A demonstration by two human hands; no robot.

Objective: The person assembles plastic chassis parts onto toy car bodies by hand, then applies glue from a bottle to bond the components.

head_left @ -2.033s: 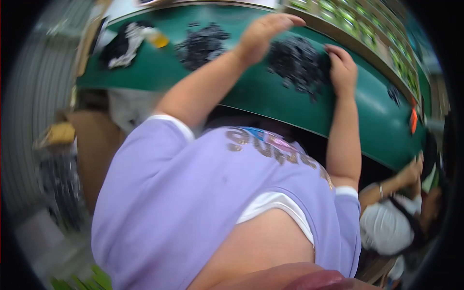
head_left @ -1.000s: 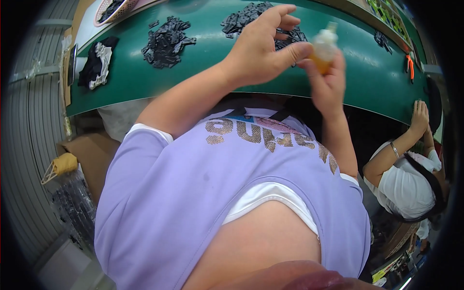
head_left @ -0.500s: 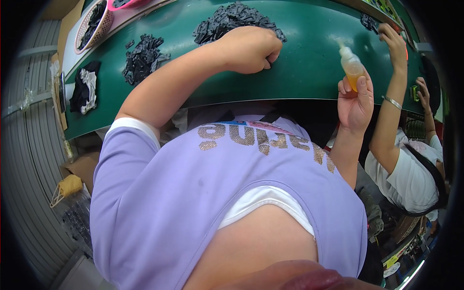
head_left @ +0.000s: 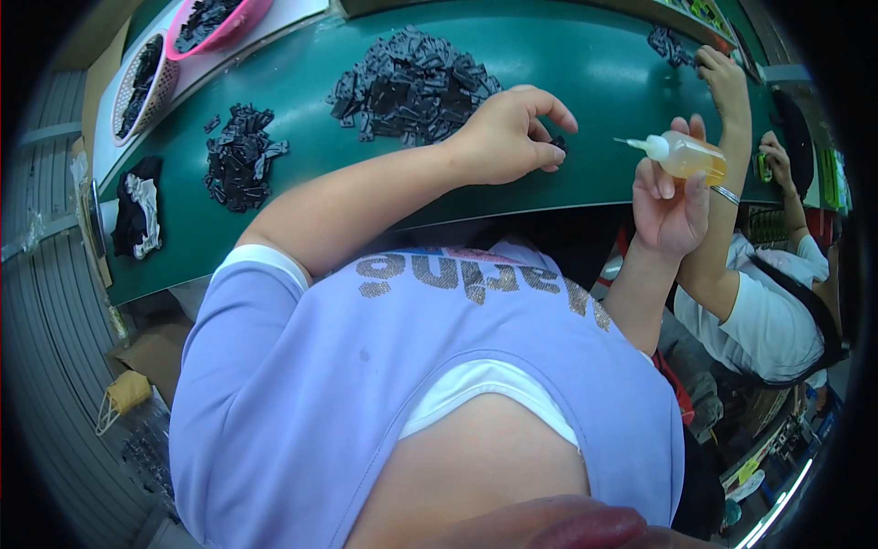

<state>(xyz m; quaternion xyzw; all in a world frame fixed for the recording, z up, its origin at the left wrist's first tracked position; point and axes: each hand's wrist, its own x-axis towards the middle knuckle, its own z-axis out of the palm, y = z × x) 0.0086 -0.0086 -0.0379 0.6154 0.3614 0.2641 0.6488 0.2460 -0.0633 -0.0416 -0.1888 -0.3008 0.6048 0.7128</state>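
My left hand (head_left: 512, 137) reaches over the green table, its index finger stretched out. A small black plastic piece (head_left: 560, 144) shows at its thumb tip, pinched by the other fingers. To the right, my right hand (head_left: 672, 206) is closed around a clear squeeze bottle (head_left: 690, 157) of yellow-orange liquid. The bottle lies tilted nearly level, its white cap and thin nozzle facing my left hand without touching it. Behind my left hand is a large heap of black plastic pieces (head_left: 402, 87); a smaller pile of the same pieces (head_left: 240, 157) sits farther left.
At far left stand a pale perforated basket (head_left: 165, 87) and a pink basket (head_left: 249, 16), both holding black pieces. A black and white cloth (head_left: 142, 210) rests by the table's left end. On the right, a co-worker's hand (head_left: 724, 80) is beside another small black pile (head_left: 669, 44).
My left hand has moved right and slightly nearer, its index finger uncurling. The bottle has tipped from upright-leaning to nearly level, nozzle leftward. The view has shifted a little.
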